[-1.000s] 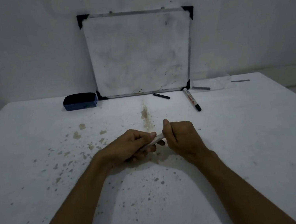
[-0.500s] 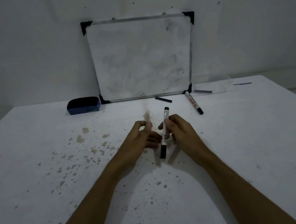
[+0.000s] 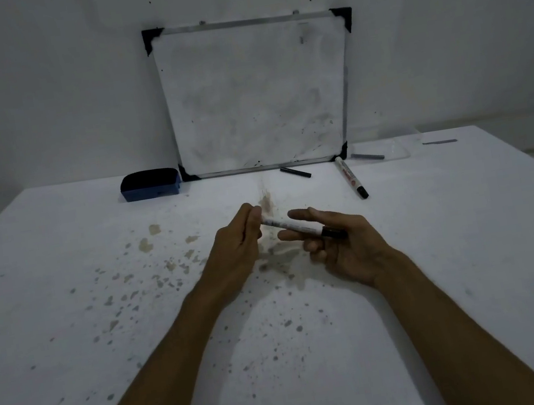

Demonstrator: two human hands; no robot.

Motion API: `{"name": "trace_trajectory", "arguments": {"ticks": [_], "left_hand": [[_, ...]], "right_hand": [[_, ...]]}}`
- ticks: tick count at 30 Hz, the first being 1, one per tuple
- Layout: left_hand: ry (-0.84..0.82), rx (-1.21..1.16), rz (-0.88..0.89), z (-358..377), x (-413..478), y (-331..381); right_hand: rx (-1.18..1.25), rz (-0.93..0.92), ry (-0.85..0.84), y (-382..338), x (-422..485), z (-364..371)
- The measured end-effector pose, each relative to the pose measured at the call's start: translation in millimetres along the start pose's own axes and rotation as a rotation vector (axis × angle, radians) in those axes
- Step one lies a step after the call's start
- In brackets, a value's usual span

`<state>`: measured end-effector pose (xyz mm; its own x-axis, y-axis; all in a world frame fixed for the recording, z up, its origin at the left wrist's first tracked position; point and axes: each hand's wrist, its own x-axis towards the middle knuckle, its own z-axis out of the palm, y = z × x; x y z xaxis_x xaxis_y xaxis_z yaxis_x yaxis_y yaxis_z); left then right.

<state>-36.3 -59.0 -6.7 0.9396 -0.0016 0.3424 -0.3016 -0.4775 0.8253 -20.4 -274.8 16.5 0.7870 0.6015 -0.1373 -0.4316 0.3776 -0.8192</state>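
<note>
A white marker [image 3: 297, 227] with a black cap at its right end is held level above the stained white table [image 3: 472, 241]. My left hand [image 3: 236, 247] pinches the marker's left end between thumb and fingertips. My right hand [image 3: 341, 243] is turned palm up with its fingers stretched out and loose. The capped end lies across those fingers, and no thumb is seen pressing on it. A whiteboard [image 3: 256, 96] with grey smears leans on the wall at the table's far edge.
A blue eraser [image 3: 151, 184] sits left of the whiteboard. A second marker [image 3: 351, 177], a loose black cap [image 3: 295, 172] and a grey pen [image 3: 368, 156] lie in front of the board's right corner. A clear plastic sleeve [image 3: 399, 147] lies farther right. Brown stains speckle the table.
The marker went from upright in my right hand to level. My left hand took its left end, and my right hand turned palm up with its fingers loosened.
</note>
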Motion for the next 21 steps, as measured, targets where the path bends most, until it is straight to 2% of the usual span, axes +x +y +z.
{"name": "trace_trajectory", "arguments": {"ticks": [4, 6, 9, 14, 17, 21], "left_hand": [[0.146, -0.057, -0.094, 10, 1, 10], [0.160, -0.091, -0.160, 13, 1, 13], [0.048, -0.189, -0.161, 20, -4, 14], [0.037, -0.039, -0.068, 30, -8, 16], [0.040, -0.128, -0.178, 31, -3, 20], [-0.054, -0.425, -0.411, 31, 10, 24]], "right_hand": [[0.257, -0.019, -0.111, 4, 3, -1], [0.301, -0.069, -0.078, 4, 8, -1], [0.047, -0.189, 0.126, 12, 18, 4], [-0.244, -0.348, 0.292, 25, 28, 9], [-0.360, -0.423, 0.349, 31, 31, 12], [-0.446, -0.494, 0.384, 32, 32, 9]]}}
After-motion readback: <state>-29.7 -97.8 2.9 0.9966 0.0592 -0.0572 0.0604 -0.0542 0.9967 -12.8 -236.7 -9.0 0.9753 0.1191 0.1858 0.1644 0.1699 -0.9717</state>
